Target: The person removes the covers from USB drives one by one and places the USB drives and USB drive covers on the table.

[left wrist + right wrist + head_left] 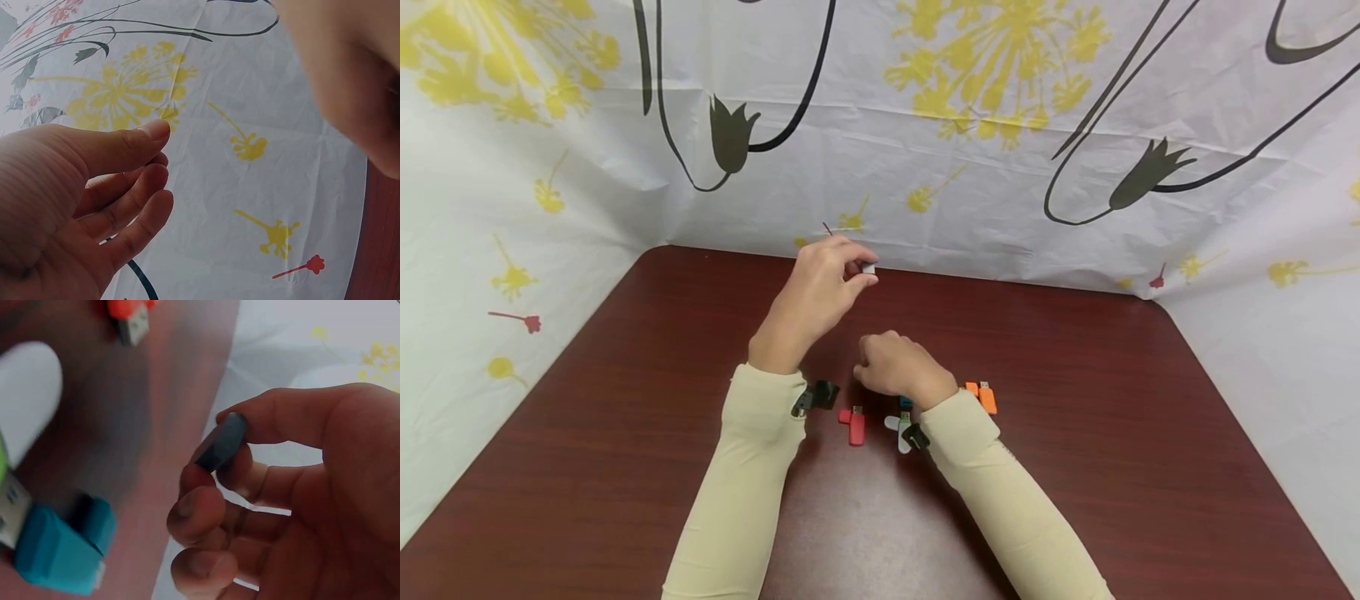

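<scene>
At the back of the table my left hand (812, 296) is raised and pinches a small pale grey piece (868, 268) between thumb and fingers; the left wrist view hides that piece behind the fingers. Nearer and to the right, my right hand (898, 364) hovers over the table. In the right wrist view its thumb and fingertips pinch a small dark grey piece (224, 442), perhaps a cap, which the head view does not show. Beneath and near the right hand lie a teal USB stick (59, 550) and a white and green USB stick (904, 437).
A red USB stick (857, 428) lies left of the white one, its cap beside it. Orange USB sticks (987, 400) lie right of my right wrist, partly hidden by the sleeve. A printed white cloth (970, 200) rises behind the dark red table (1075, 367).
</scene>
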The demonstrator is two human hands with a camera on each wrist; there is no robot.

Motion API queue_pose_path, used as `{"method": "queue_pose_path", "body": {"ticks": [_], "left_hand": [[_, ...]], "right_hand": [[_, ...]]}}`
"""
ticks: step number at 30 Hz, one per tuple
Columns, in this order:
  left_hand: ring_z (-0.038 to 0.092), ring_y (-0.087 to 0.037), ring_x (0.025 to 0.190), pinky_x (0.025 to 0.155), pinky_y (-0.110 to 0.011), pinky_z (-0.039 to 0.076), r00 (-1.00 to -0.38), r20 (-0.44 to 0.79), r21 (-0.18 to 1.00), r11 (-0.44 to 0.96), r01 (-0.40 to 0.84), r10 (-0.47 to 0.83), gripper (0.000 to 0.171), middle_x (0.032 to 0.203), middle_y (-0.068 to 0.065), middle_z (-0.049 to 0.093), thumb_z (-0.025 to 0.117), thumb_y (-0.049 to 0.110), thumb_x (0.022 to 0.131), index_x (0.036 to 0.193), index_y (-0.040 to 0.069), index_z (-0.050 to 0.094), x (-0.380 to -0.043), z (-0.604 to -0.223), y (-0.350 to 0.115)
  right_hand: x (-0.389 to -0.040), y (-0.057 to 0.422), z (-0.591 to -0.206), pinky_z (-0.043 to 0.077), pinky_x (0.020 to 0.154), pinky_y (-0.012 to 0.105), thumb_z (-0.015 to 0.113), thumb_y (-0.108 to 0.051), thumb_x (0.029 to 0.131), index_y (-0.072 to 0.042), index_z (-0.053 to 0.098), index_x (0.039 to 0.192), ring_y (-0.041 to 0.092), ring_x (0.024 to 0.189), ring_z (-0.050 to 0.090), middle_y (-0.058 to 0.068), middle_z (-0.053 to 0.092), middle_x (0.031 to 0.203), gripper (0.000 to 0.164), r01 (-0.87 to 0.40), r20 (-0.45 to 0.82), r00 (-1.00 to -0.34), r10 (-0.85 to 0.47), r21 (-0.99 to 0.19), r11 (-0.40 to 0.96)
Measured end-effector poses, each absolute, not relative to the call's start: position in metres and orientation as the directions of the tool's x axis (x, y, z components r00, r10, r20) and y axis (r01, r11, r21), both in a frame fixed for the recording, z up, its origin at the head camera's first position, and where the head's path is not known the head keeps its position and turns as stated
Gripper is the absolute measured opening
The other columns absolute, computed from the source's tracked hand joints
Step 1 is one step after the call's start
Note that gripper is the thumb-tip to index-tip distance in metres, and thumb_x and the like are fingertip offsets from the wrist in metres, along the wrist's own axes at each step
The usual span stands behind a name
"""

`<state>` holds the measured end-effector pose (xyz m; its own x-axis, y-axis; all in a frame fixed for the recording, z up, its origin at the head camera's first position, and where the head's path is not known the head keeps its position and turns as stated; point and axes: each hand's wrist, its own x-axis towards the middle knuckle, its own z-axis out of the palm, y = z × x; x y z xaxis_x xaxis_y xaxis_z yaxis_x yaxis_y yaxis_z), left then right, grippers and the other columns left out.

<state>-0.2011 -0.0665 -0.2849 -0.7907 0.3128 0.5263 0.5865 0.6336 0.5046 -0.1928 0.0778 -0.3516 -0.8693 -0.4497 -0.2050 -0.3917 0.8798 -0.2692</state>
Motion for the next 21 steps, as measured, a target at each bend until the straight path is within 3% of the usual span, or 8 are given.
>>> {"method": "queue_pose_path", "body": {"ticks": [9,21], "left_hand": [[0.059,-0.015,0.079,0.071,-0.033,0.055,-0.785,0.531,0.498,0.631,0.595,0.321,0.023,0.102,-0.011,0.069,0.073,0.016,0.086,0.107,0.006,0.073,-0.201,-0.285,-0.066],[0.059,-0.014,0.081,0.072,-0.033,0.054,-0.798,0.51,0.516,0.627,0.584,0.323,0.021,0.102,-0.008,0.068,0.072,0.016,0.087,0.106,0.007,0.074,-0.201,-0.285,-0.064]], "right_hand": [[-0.191,0.067,-0.367,0.039,0.049,0.032,0.056,-0.018,0.09,-0.014,0.049,0.058,0.017,0.048,0.043,0.001,0.042,0.055,0.032,-0.377,-0.274,-0.853,-0.444,-0.265,0.887],[-0.19,0.063,-0.371,0.041,0.047,0.028,0.059,-0.016,0.09,-0.013,0.056,0.059,0.016,0.048,0.049,0.002,0.05,0.058,0.031,-0.369,-0.308,-0.841,-0.444,-0.273,0.888]]}}
